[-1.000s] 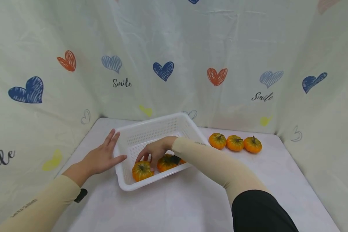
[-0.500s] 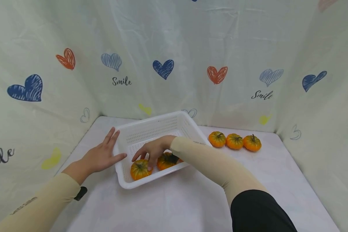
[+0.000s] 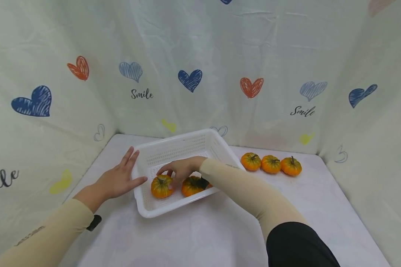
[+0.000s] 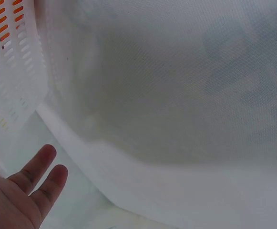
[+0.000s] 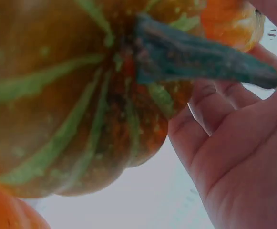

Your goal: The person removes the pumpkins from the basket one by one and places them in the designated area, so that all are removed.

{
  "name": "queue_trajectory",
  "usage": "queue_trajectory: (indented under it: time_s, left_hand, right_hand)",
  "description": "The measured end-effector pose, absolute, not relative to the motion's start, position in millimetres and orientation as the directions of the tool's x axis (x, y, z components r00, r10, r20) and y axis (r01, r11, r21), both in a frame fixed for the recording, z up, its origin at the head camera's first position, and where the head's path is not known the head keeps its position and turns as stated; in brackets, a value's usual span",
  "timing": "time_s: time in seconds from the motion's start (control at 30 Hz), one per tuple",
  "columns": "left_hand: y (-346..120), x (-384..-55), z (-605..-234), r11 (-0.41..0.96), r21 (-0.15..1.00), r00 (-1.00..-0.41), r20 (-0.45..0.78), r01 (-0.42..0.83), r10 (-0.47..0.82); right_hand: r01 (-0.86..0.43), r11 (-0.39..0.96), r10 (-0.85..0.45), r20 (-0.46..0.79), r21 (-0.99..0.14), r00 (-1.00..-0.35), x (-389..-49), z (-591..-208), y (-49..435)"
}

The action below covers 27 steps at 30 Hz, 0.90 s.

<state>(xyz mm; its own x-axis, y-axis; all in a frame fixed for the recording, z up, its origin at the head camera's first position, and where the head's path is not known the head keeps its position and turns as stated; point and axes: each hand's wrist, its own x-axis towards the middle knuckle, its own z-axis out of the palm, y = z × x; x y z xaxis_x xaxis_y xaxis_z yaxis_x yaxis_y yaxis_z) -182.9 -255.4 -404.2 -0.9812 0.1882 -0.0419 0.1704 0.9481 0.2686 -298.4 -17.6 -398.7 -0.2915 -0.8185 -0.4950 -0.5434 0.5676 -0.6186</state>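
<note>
A white slotted plastic basket (image 3: pixel 173 149) sits at an angle on the table. In it, my right hand (image 3: pixel 182 170) grips a small orange and green pumpkin (image 3: pixel 161 187) near the left end, thumb and fingers on either side. Beside that hand lies a second pumpkin (image 3: pixel 191 187); a third is mostly hidden under the sleeve. The right wrist view has the second pumpkin (image 5: pixel 57 114) large, with its dark green stem, and the gripped pumpkin (image 5: pixel 229 24) beyond. My left hand (image 3: pixel 117 180) rests against the basket's left rim, fingers straight; part of it (image 4: pixel 14 200) shows in the left wrist view.
Three more small pumpkins (image 3: pixel 271 164) stand in a row on the white table (image 3: pixel 200 237), right of the basket. A pale curtain (image 3: pixel 217 107) printed with hearts closes off the back and both sides.
The right hand has closed on the leftmost pumpkin, which has shifted backward, away from the basket's front wall. Left hand and basket have stayed in place.
</note>
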Motion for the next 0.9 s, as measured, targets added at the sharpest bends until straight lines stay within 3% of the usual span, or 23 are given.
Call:
queue_trajectory:
  time_s: [0.9]
  left_hand:
    - [-252.4, -181.0, -402.4, 0.948, 0.274, -0.984, -0.026, 0.163, 0.177]
  right_hand:
    - [-0.553, 0.526, -0.85, -0.434, -0.647, -0.3, -306.2, -397.2, -13.6]
